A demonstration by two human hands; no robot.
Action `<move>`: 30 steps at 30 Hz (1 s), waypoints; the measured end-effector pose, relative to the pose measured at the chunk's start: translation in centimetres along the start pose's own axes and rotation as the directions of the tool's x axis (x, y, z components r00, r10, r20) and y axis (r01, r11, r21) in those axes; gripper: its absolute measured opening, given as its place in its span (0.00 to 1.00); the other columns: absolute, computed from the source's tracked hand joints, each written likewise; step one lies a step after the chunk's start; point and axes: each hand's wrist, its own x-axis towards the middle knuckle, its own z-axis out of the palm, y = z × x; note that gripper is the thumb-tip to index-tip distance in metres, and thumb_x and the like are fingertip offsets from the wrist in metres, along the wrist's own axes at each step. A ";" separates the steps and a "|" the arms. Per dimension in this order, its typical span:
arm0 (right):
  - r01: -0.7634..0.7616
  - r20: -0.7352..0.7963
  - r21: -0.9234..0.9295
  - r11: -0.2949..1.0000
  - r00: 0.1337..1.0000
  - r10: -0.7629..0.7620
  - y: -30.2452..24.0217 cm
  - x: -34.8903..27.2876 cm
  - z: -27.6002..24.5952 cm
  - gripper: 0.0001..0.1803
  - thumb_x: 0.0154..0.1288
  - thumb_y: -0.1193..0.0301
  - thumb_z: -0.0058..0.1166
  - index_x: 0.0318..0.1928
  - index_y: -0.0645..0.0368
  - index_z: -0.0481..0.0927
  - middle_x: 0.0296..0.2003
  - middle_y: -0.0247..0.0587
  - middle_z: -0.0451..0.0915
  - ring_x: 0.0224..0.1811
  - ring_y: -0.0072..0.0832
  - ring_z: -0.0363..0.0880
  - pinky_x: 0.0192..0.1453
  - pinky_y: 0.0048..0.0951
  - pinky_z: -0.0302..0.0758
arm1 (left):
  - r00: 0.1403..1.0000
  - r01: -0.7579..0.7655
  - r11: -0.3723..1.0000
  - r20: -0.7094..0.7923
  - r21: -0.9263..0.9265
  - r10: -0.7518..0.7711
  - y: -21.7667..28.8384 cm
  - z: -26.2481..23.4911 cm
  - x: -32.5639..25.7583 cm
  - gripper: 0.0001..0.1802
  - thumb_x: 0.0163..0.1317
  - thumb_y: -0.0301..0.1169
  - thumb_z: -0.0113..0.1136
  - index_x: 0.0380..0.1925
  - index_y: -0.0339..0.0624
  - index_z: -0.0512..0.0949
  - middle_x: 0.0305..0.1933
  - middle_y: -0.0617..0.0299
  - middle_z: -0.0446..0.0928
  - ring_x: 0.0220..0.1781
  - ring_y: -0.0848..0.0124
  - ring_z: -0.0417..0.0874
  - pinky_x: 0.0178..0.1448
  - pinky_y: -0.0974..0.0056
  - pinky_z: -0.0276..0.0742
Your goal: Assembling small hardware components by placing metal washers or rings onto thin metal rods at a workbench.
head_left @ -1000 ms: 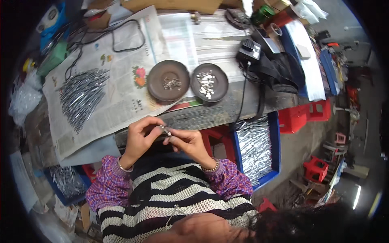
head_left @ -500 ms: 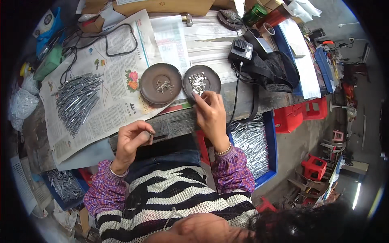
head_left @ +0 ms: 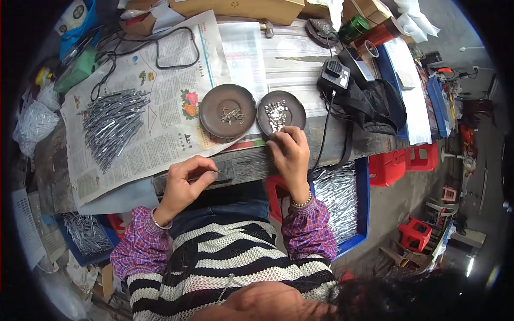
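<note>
The right hand point(head_left: 289, 152) reaches to the near rim of the right-hand brown dish point(head_left: 281, 113), fingertips pinched together over the small shiny metal pieces point(head_left: 276, 114) heaped there, so the grip looks closed on a piece or about to be; I cannot tell whether one is actually caught. The left hand point(head_left: 184, 179) waits at the near edge of the surface point(head_left: 246, 163), thumb and forefinger pinched on a thin metal rod point(head_left: 206, 173), held level and close to the body, handy for the other hand. The left-hand brown dish point(head_left: 227, 111) holds only a few darker bits, kept apart from the shiny ones. A pile of grey rods point(head_left: 110, 125) lies on the newspaper point(head_left: 160, 107) well to the left. A blue crate point(head_left: 361, 208) of similar rods sits beside the right knee, within easy reach.
</note>
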 end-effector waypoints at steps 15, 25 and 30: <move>-0.427 0.402 0.710 0.560 0.899 0.175 -5.8 -3.4 3.5 0.06 0.53 0.83 0.60 0.34 0.67 0.81 0.35 0.39 0.80 0.38 0.25 0.79 0.43 0.23 0.75 | 0.994 0.092 0.927 0.096 -0.364 -0.061 -0.6 -0.1 -0.2 0.13 0.60 0.20 0.54 0.46 0.32 0.74 0.38 0.66 0.76 0.37 0.82 0.76 0.43 0.75 0.74; -0.561 0.484 0.806 0.188 0.809 0.335 -6.8 -4.7 4.5 0.09 0.57 0.84 0.57 0.38 0.64 0.74 0.36 0.35 0.77 0.36 0.19 0.77 0.43 0.21 0.76 | 0.999 0.002 0.967 0.045 -0.257 0.010 -0.4 0.1 -0.8 0.12 0.59 0.17 0.55 0.44 0.32 0.76 0.39 0.63 0.78 0.39 0.80 0.78 0.42 0.74 0.75; -0.514 0.421 0.838 0.183 0.822 0.383 -7.1 -4.9 4.6 0.09 0.57 0.85 0.56 0.37 0.62 0.73 0.38 0.36 0.76 0.38 0.20 0.75 0.44 0.20 0.74 | 0.985 -0.173 0.983 -0.019 -0.059 0.172 -0.2 0.3 -1.0 0.11 0.55 0.17 0.58 0.40 0.35 0.80 0.34 0.63 0.78 0.33 0.81 0.76 0.36 0.75 0.71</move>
